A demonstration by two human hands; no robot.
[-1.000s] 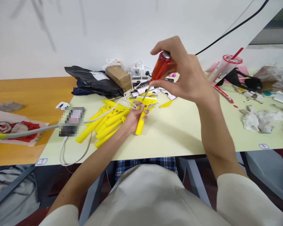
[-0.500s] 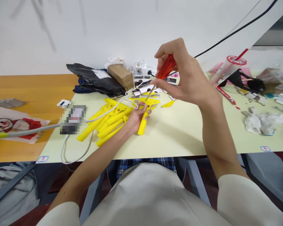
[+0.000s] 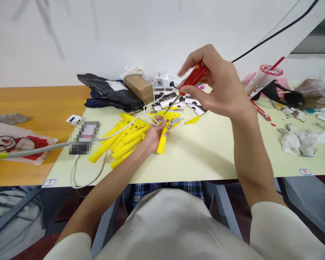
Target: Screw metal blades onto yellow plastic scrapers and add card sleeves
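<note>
My right hand is closed around the red handle of a screwdriver, held above the tabletop. Its thin shaft slopes down left to the head of a yellow plastic tool, and the tip appears to touch it near a screw. My left hand is wrapped round that tool just below its wide flat head, its handle pointing toward me. Grey metal shows beside the head. To the left lies a heap of similar yellow tools, and a loose yellow piece lies to the right.
Across the heap runs a white cable from a blurred-out device. Behind are a black plastic bag, a cardboard box and black-and-white cards. Rightward stand a cup with a straw and crumpled tissue.
My right hand has shifted slightly right, and the screwdriver leans over more. My left hand and the yellow tool have moved a little left.
</note>
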